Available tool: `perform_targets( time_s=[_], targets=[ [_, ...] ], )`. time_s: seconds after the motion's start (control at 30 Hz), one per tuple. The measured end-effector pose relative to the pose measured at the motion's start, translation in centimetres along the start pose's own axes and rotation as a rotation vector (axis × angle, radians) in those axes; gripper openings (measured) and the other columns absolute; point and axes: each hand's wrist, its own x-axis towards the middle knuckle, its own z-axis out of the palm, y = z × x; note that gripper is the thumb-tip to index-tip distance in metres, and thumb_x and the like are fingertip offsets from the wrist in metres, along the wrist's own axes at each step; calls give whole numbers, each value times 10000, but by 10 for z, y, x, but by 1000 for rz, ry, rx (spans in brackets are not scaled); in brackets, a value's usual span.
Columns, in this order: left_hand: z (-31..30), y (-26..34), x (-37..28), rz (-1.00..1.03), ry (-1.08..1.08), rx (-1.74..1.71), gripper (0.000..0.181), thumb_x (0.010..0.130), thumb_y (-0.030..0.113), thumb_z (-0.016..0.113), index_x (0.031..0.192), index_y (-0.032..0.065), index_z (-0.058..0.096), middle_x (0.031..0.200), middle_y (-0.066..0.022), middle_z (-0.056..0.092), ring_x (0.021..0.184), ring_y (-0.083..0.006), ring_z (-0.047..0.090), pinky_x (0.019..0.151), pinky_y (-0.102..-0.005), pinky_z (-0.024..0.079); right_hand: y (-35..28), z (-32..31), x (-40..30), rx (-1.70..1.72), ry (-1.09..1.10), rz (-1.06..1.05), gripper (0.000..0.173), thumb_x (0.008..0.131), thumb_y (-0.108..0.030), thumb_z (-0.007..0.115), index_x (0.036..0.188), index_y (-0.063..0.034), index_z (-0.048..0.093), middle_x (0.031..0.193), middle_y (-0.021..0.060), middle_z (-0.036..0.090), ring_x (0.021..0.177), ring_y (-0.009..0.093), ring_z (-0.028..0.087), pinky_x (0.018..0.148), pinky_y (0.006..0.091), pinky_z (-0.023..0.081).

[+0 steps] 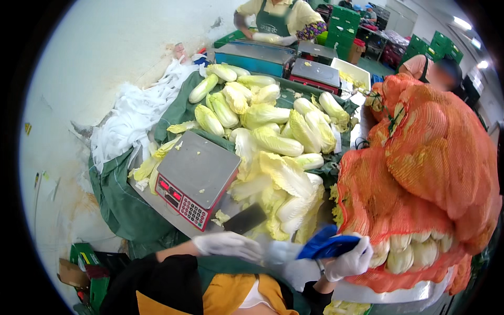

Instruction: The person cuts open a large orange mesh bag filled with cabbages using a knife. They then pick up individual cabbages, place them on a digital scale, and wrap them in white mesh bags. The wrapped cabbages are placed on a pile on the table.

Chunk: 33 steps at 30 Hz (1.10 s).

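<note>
My left hand (228, 246), in a white glove, is stretched out flat at the table's near edge. Nothing shows in its grip. Close beyond it lies a dark, broad knife blade (246, 218); I cannot see its handle. My right hand (350, 260), also white-gloved, grips a blue item (327, 242) that looks like a rubber-coated glove. A pale, blurred thing (283, 252) sits between my hands; I cannot tell what it is. Loose napa cabbage leaves (293, 197) are heaped ahead of the knife. A red-rimmed digital scale (199, 167) stands to the left, with leaf scraps on its plate.
Trimmed napa cabbages (256, 114) pile up mid-table on green cloth (173, 106). Orange mesh sacks of cabbage (413, 169) rise at right. White netting (134, 114) bunches by the left wall. Another scale (315, 73) and an aproned person (277, 23) are across the table.
</note>
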Motion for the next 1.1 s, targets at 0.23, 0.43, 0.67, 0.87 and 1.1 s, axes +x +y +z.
perform_targets(
  time_s=[0.23,0.43,0.67,0.87,1.1],
  targets=[
    [-4,125,-29,426,1081,1329,268,886,143,598,1113,10,649,1051,-50,670,965,-131,605,853,-285,482,26,-31,-1,-128,-9,-178,275,877,-60,617,1115,75,592,1062,166,646,637,140,540,574,256,447],
    [7,67,100,372,491,1822,275,856,131,635,1118,46,634,1036,-110,651,965,-222,620,858,-315,474,113,-10,-172,-31,-568,-121,147,812,-38,681,672,-72,652,577,50,585,467,213,539,437,315,401],
    [8,9,116,232,-111,2239,357,821,182,644,1166,100,599,1148,-111,593,1025,-289,573,875,-368,452,138,-15,-203,-20,-580,215,289,941,-140,544,701,-46,674,661,77,662,547,230,595,548,329,465],
    [-3,61,45,436,203,2397,286,793,134,654,1070,67,625,1096,-131,609,961,-309,608,823,-396,498,143,-16,-211,25,-511,256,294,935,-104,546,664,-41,640,647,61,658,519,230,584,503,343,451],
    [-106,171,-118,789,1339,1949,306,831,189,627,1081,13,649,1122,-176,636,1066,-312,594,942,-368,445,119,-6,-216,19,-649,170,127,886,-57,582,803,-47,677,766,93,685,670,240,651,610,347,497]
  ],
)
